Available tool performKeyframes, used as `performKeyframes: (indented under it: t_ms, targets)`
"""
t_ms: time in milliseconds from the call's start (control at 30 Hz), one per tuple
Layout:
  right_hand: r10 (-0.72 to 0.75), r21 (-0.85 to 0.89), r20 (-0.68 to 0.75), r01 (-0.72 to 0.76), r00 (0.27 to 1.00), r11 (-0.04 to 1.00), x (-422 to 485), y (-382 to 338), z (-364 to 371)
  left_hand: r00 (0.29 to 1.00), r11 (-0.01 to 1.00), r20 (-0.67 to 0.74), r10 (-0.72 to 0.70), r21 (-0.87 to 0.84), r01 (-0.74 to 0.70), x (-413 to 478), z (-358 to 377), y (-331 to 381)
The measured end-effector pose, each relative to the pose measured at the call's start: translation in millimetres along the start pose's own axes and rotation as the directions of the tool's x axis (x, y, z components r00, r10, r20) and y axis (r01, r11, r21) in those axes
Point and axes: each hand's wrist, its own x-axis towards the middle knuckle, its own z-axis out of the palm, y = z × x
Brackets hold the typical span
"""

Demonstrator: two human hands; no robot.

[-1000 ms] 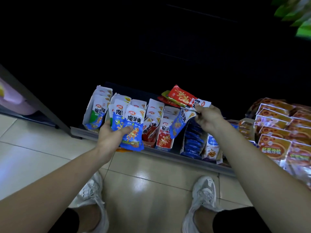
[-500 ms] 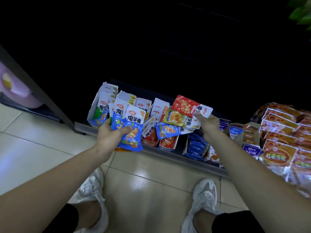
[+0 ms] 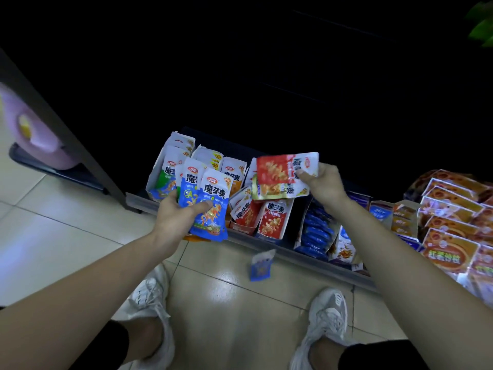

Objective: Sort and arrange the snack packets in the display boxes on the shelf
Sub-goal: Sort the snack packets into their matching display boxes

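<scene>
Over the low shelf (image 3: 266, 243) edge, the left hand (image 3: 173, 217) grips a fan of blue packets (image 3: 210, 209), thumb across the front one and fingers behind. Each front reads 魔芋爽 in bold black on a white top. Above that is a red oval logo too small to read, and a yellow 20% badge sits at the corner. The right hand (image 3: 324, 182) pinches a red packet (image 3: 277, 169) by its white end, thumb on top. The same lettering runs sideways there, partly covered. Under it, in the same pinch, is a green packet (image 3: 274, 190) printed with yellow-orange food. Both are held above the boxes.

On the shelf, open white boxes (image 3: 156, 177) stand side by side. The leftmost holds upright packets with green fronts. The next ones hold white-topped packets with 20% badges. Below the right hand's packets a red box (image 3: 272, 222) reads 魔芋爽 on its face, and a tilted packet (image 3: 245, 209) leans at its left. To its right, dark blue packets (image 3: 317, 233) stand on edge in another box. Further right lie orange packs (image 3: 450, 252) with large yellow characters, blurred.

A small blue packet (image 3: 261, 265) shows below the shelf edge against the floor (image 3: 80, 236). It is blurred, and I cannot tell whether it lies on the tiles. Two white shoes (image 3: 149, 297) stand on the floor.
</scene>
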Motion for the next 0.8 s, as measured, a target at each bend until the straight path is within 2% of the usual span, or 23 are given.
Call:
performKeyframes:
  t_ms: [100, 167, 267, 433, 500, 600, 700, 800]
  targets:
    - [-0.071, -0.284, 0.178, 0.121, 0.981, 0.951, 8, -3, 14, 1.0, 1.0, -0.02, -0.005, 0.01, 0.005, 1, -6, -2]
    - [-0.073, -0.365, 0.23, 0.156, 0.97, 0.918, 11, -2, 20, 1.0, 1.0, -0.024, -0.011, 0.011, 0.012, 2, -10, -3]
    - [-0.067, -0.361, 0.222, 0.145, 0.973, 0.921, 15, -5, 24, 1.0, 1.0, -0.023, -0.017, 0.007, 0.017, 3, -12, -5]
    - [-0.118, -0.255, 0.031, 0.122, 0.993, 0.959, 20, -6, 23, 0.999, 1.0, -0.025, -0.023, 0.007, 0.024, 4, -11, -3]
    - [-0.153, -0.261, 0.006, 0.149, 0.988, 0.954, 19, -5, 21, 0.999, 1.0, -0.027, -0.019, 0.01, 0.02, 3, -11, -2]
    - [-0.159, -0.266, 0.059, 0.169, 0.986, 0.949, 16, -16, 22, 0.999, 1.0, -0.021, -0.025, 0.008, 0.025, 3, -10, -1]
    - [-0.068, -0.359, 0.234, 0.151, 0.97, 0.921, 17, -21, 32, 1.0, 1.0, -0.007, -0.026, 0.001, 0.026, 2, -8, 0]
    - [-0.077, -0.403, 0.25, 0.177, 0.965, 0.898, 14, -18, 46, 1.0, 1.0, 0.015, -0.019, 0.004, 0.019, 1, -5, 2]
